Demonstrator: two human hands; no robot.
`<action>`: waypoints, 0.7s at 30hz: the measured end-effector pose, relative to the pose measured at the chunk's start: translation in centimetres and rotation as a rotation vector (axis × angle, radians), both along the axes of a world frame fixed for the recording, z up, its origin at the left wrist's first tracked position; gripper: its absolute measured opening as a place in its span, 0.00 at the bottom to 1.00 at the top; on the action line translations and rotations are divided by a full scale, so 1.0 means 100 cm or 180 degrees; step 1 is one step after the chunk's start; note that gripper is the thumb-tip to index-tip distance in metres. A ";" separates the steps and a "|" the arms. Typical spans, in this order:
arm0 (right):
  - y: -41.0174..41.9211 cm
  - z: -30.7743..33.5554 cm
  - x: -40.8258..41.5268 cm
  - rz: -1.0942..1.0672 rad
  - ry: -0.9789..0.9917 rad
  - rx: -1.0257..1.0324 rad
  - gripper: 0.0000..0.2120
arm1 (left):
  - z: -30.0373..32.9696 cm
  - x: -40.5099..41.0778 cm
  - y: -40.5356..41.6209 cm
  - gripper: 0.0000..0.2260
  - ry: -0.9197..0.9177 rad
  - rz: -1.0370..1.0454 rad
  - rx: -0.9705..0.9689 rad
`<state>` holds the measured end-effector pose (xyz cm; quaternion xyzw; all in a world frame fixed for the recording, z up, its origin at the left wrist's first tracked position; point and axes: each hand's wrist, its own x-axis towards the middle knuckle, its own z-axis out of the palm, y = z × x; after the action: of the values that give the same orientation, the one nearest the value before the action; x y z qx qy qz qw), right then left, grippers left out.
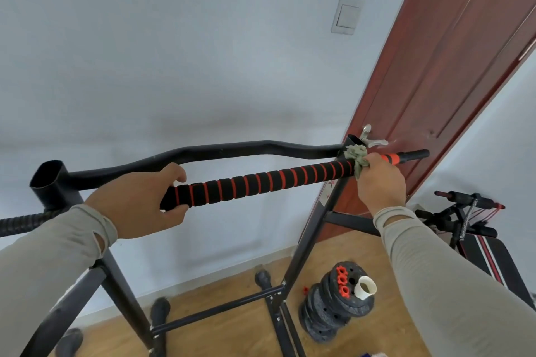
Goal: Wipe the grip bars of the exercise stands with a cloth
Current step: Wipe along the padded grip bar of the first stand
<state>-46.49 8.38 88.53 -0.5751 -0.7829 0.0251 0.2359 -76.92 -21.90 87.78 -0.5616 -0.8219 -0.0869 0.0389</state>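
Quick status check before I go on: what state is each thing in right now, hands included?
Left hand: grips the near end of the padded bar.
Right hand: holds the cloth against the bar.
Cloth: bunched, wrapped round the bar's far end.
Padded bar: lying across the stand, held at both ends.
Door: open.
Paper cup: tipped on the weight plates.

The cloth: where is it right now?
In the head view, the cloth is bunched in the right hand around the right end of the striped grip bar, close to the door.

Soft daylight, wide-angle edge distortion
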 end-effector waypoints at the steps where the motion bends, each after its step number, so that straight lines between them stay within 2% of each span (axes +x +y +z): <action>1: -0.004 -0.002 -0.001 0.0007 0.0106 0.0007 0.08 | 0.001 0.000 0.001 0.21 0.0002 0.0016 -0.0035; 4: -0.031 -0.009 -0.020 0.0392 0.0559 0.0275 0.09 | 0.000 -0.004 0.004 0.20 0.0133 0.0005 -0.0090; 9: -0.099 -0.022 -0.069 0.1058 0.0794 0.0646 0.06 | 0.005 0.000 0.002 0.15 0.0152 -0.0061 -0.0061; 12: -0.133 -0.025 -0.093 0.1370 0.0830 0.0518 0.05 | 0.002 0.009 -0.005 0.11 0.0006 -0.0104 0.0442; 18: -0.217 -0.033 -0.148 0.1996 0.1073 0.0799 0.03 | -0.019 0.024 -0.011 0.29 0.0112 0.0380 0.0639; 21: -0.243 -0.036 -0.165 0.2418 0.1012 0.0723 0.09 | -0.014 0.024 -0.006 0.19 -0.0118 0.0420 0.1004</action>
<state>-63.03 -15.88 84.93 -0.2053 -0.8908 0.1121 0.3896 -74.53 -22.52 86.41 -0.4916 -0.8338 -0.2223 0.1170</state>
